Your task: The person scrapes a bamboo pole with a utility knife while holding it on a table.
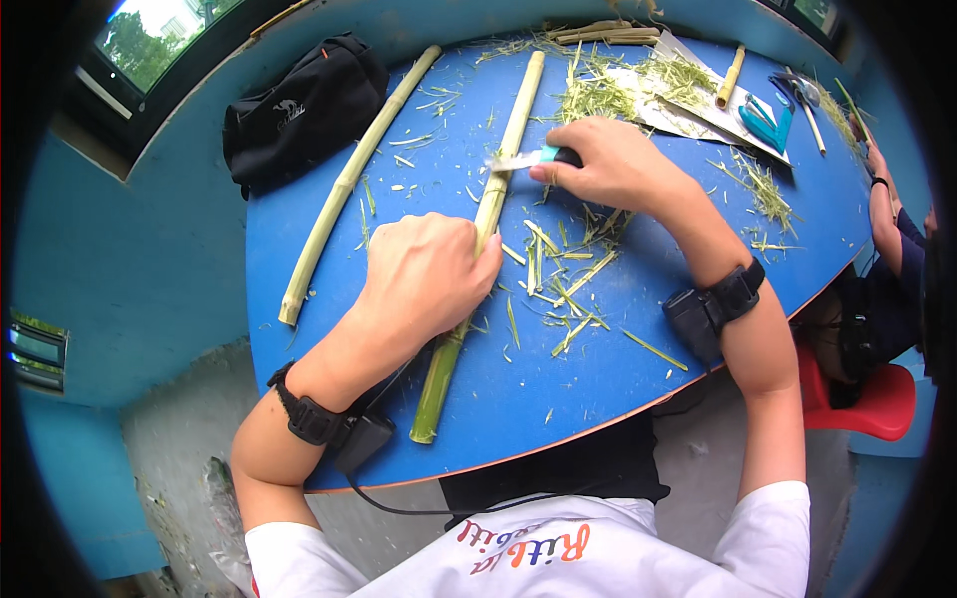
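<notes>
A long bamboo stick (518,112) lies lengthwise on the blue table (618,369). Its upper part is pale and peeled, while the near end keeps green skin. My left hand (427,267) is wrapped round the stick at about its middle, pressing it to the table. In my right hand (608,164) is a knife (554,155) with a teal and black handle. The knife's blade, slightly blurred, crosses the stick just beyond my left hand. A second peeled stick (351,179) rests to the left. Green shavings (573,284) lie scattered to the right of the held stick.
A black bag (299,115) sits at the table's far left. Farther right are a shaving-covered white sheet (688,120), a short bamboo piece (731,78) and a teal tool (766,122). Another person's arm (881,199) shows at the right, near a red stool (877,404).
</notes>
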{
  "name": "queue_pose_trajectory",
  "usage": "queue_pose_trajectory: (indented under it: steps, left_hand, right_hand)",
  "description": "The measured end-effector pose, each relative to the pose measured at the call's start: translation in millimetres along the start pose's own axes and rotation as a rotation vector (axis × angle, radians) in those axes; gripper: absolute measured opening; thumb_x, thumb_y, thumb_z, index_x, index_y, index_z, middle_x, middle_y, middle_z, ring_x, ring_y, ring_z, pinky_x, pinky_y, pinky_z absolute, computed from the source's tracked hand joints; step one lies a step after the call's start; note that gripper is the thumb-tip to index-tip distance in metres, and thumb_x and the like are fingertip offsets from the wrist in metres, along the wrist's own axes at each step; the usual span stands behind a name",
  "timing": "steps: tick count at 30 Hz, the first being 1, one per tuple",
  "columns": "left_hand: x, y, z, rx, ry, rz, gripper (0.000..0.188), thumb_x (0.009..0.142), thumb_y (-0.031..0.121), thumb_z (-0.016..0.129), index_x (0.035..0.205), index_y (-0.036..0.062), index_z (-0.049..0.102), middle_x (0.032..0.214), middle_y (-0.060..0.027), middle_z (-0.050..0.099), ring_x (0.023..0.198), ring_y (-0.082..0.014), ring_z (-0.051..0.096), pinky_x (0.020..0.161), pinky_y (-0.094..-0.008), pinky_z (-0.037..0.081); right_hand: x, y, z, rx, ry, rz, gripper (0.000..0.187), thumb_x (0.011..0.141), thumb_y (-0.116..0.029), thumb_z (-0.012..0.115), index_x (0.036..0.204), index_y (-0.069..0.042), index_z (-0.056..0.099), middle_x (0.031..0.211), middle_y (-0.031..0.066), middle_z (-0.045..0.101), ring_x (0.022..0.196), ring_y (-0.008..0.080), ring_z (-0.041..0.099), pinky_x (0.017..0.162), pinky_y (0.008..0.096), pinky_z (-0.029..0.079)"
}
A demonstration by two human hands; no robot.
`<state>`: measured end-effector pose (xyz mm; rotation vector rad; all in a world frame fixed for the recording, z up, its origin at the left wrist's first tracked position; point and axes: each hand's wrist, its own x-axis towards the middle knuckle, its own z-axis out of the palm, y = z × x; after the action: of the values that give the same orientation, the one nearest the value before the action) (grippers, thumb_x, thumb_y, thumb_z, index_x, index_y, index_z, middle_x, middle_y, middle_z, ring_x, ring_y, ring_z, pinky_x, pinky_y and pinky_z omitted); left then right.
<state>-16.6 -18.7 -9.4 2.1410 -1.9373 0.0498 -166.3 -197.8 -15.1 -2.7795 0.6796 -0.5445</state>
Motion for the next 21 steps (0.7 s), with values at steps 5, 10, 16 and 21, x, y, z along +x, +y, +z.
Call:
queue_pose_trajectory:
  steps: [5,10,16,21]
  left_hand:
    - [0.5,2.7,-0.8,-0.001,-0.007,0.033,0.04,0.087,0.032,0.057,0.063,0.0006,0.064,0.056,-0.0202,0.057,0.056,-0.0375,0.06,0.056,-0.0457,0.047]
    - [-0.7,2.8,1.8,-0.012,0.016,0.052,0.04,0.087,0.031,0.057,0.062,0.0006,0.063,0.055,-0.0201,0.057,0.054,-0.0378,0.06,0.055,-0.0454,0.048]
    - [-2.0,3.4,-0.4,-0.002,0.003,0.06,0.039,0.086,0.031,0.058,0.062,0.0007,0.063,0.055,-0.0202,0.056,0.053,-0.038,0.06,0.054,-0.0452,0.048]
    - [-2.7,5.1,1.8,0.011,-0.002,0.069,0.038,0.086,0.03,0.059,0.062,0.0007,0.063,0.055,-0.0204,0.056,0.054,-0.0379,0.06,0.054,-0.0448,0.048]
  right_hand:
    - [5.8,-9.0,-12.9,0.321,0.211,-0.018,0.027,0.081,-0.023,0.074,0.081,0.0,0.059,0.062,0.0026,0.049,0.059,0.0112,0.045,0.056,0.0306,0.039]
    - [9.6,-14.1,10.9,0.194,0.128,-0.127,0.028,0.078,-0.018,0.075,0.098,0.0,0.066,0.073,0.0175,0.062,0.068,0.032,0.061,0.064,0.0392,0.047]
    - [13.9,-11.7,20.9,0.159,0.167,-0.171,0.024,0.079,-0.016,0.072,0.098,-0.003,0.066,0.077,0.0194,0.064,0.074,0.0366,0.062,0.067,0.042,0.048]
    - [17.5,-13.8,23.3,0.047,0.159,-0.187,0.016,0.077,-0.011,0.066,0.091,-0.004,0.063,0.075,0.02,0.063,0.077,0.0389,0.062,0.067,0.0457,0.048]
